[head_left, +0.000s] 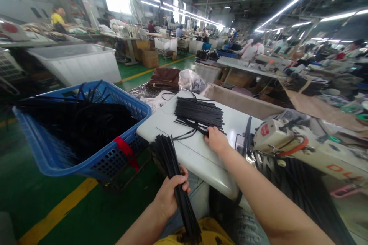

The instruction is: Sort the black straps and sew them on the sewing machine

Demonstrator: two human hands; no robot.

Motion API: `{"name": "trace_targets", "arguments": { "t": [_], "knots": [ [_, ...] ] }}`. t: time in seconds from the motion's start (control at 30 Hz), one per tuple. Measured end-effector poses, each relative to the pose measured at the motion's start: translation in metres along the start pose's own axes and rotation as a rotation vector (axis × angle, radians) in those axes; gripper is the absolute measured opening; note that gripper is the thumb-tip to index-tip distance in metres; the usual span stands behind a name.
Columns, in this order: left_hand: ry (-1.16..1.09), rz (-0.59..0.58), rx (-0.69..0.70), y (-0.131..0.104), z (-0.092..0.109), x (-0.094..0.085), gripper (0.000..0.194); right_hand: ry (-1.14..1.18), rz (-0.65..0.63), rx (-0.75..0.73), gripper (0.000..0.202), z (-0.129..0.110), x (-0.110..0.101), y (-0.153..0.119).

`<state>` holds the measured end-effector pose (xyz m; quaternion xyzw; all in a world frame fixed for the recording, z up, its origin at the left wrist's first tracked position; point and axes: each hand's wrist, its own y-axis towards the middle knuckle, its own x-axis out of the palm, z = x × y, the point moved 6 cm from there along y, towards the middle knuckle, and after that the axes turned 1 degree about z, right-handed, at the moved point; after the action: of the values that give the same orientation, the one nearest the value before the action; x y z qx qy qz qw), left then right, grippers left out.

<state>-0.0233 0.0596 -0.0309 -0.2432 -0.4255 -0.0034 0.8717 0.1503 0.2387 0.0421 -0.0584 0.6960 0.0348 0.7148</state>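
My left hand is closed around a bundle of long black strips that slants from the table's near edge down toward my lap. Resting on the white table, my right hand has its fingers on the near end of a flat stack of black strips. A few loose strips curl out from under that stack. A white sewing machine stands just right of my right hand.
A blue plastic basket full of tangled black strips stands left of the table on the green floor with a yellow line. A brown bag and a plastic bag lie beyond the table. Other people work at distant benches.
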Motion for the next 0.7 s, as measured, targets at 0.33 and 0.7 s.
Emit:
{"name": "trace_targets", "arguments": {
  "t": [0.33,0.7],
  "knots": [
    [-0.042,0.058,0.004,-0.002,0.0,0.003,0.038,0.114,-0.028,-0.05,0.021,-0.011,0.005,-0.028],
    [-0.025,0.101,0.003,0.006,-0.001,-0.004,0.046,1.002,-0.21,0.051,0.038,-0.033,0.01,-0.095]
  ]
}}
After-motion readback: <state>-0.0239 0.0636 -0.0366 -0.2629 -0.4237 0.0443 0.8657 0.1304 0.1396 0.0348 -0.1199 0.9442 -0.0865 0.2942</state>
